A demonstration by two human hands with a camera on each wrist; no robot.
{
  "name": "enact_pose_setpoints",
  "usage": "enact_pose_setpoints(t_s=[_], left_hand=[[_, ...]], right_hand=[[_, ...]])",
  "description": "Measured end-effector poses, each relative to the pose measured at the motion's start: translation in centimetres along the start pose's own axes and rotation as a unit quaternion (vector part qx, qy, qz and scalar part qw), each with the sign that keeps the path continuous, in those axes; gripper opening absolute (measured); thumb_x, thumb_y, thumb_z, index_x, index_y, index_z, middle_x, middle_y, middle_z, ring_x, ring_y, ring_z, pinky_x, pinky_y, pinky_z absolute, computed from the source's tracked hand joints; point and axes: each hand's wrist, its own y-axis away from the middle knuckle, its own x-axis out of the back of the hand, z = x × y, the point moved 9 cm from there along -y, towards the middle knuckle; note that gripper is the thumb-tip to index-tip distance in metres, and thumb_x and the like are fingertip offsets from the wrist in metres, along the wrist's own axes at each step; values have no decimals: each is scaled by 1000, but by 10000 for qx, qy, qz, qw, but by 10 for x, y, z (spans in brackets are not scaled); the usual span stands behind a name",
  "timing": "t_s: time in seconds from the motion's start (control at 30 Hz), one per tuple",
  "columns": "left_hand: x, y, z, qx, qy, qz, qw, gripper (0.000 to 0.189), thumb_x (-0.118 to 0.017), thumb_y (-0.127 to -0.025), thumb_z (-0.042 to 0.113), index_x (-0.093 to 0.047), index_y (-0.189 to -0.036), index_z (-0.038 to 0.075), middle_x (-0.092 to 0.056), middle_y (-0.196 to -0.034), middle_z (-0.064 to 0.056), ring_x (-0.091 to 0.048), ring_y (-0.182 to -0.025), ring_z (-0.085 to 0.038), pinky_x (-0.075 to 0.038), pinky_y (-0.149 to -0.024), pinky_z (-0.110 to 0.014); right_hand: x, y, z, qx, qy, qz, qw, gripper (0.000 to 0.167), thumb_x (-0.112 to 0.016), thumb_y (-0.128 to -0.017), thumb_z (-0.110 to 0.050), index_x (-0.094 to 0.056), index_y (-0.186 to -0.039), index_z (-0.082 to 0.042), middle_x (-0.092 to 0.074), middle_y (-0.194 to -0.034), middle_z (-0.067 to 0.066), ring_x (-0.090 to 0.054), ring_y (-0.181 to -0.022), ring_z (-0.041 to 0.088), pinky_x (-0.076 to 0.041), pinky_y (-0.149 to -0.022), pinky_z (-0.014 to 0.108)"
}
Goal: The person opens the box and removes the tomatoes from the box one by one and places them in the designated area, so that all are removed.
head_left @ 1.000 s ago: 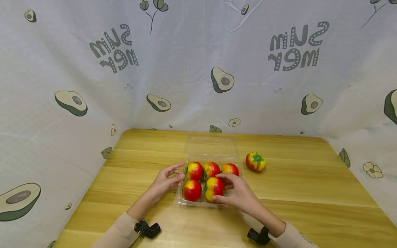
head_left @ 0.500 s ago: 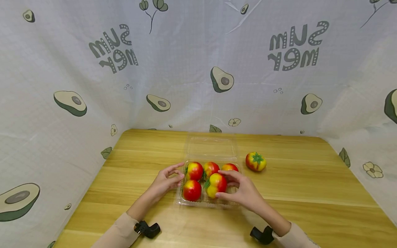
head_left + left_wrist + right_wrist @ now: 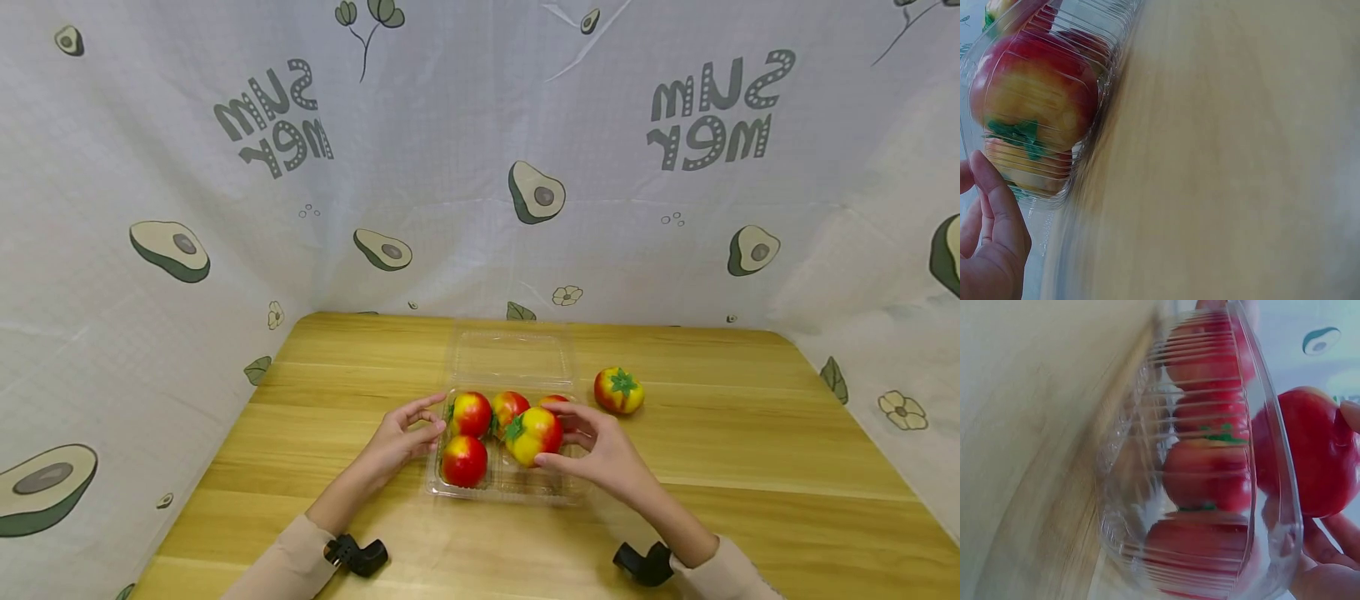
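My right hand [image 3: 600, 454] grips a red-and-yellow tomato [image 3: 536, 435] with a green leafy top, thumb at its near side and fingers behind. It hangs over the right part of a clear plastic clamshell box [image 3: 517, 496]. In the right wrist view the held tomato [image 3: 1316, 453] shows above the box rim. At the box's left rim, my left hand [image 3: 405, 433] touches with its fingertips, fingers relaxed. Inside the box sit a front-left tomato [image 3: 464, 461], a back-left tomato [image 3: 471, 414] and others in the back row; the back-right one is partly hidden by my right hand.
The box's clear lid [image 3: 512, 354] lies folded back behind it. Another tomato [image 3: 618, 391] rests on the wooden table [image 3: 750, 450], right of the box. A white patterned cloth [image 3: 465, 167] hangs around the table's back and sides.
My right hand has lifted the tomato out of the front row and moved it up and to the right, tilting its green top into view. The left hand stays at the rim.
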Motion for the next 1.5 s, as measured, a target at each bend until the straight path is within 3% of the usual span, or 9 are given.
enact_pose_setpoints(t_s=[0.17, 0.6, 1.03, 1.5], left_hand=[[0, 0, 0, -5, -29, -1, 10000, 56, -67, -96, 6, -46, -148, 3, -55, -104, -7, -57, -74, -11, -56, -70, -20], [0, 2, -1, -31, -37, -18, 10000, 57, -67, -96, 5, -45, -148, 3, -56, -102, -7, -57, -73, -11, -56, -69, -20], [-1, 1, 0, 0, 30, -16, 10000, 57, -68, -95, 6, -45, -148, 3, -55, -102, -6, -57, -72, -11, -56, -69, -20], [-1, 0, 0, -8, -4, 2, 10000, 56, -67, -96, 6, -46, -148, 3, -55, -102, -6, -57, -72, -11, -56, -69, -20]], right_hand=[[6, 0, 0, 2, -102, 55, 9999, 58, -86, -78, -6, -60, -129, 3, -59, -129, 21, -62, -104, 32, -55, -89, 28], [20, 3, -2, 164, -241, 261, 9992, 56, -85, -77, -1, -60, -127, 4, -59, -126, 22, -63, -107, 18, -54, -88, 24], [40, 7, 4, -152, -296, 590, 9977, 61, -83, -79, 1, -53, -132, 7, -55, -133, 26, -61, -110, 4, -53, -90, 22], [53, 10, 8, -325, -436, 662, 9963, 63, -79, -83, 2, -49, -138, 10, -48, -141, 30, -62, -108, 2, -51, -90, 19]])
